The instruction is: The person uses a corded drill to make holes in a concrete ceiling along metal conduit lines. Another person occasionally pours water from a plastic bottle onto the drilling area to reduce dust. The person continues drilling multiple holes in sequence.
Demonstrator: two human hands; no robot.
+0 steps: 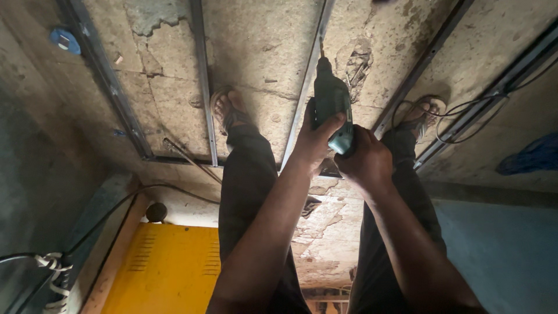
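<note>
Head view: looking down past both forearms to the floor.
Tool: teal-green handheld power drill (332,107), held between the person's legs above the grey metal floor rail (307,93).
Long axis: runs up the frame, away from the body; bit end points at the rail.
Left hand (314,139): fingers wrapped round the drill body.
Right hand (365,163): fingers closed on the drill's rear grip.
Feet: sandalled, either side of the rail on cracked concrete floor (256,52).
Lower left: yellow vented metal box (165,270).

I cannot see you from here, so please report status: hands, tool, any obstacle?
Left hand and right hand both grip teal drill. Bit on metal rail. Black cable loose by right foot.
</note>
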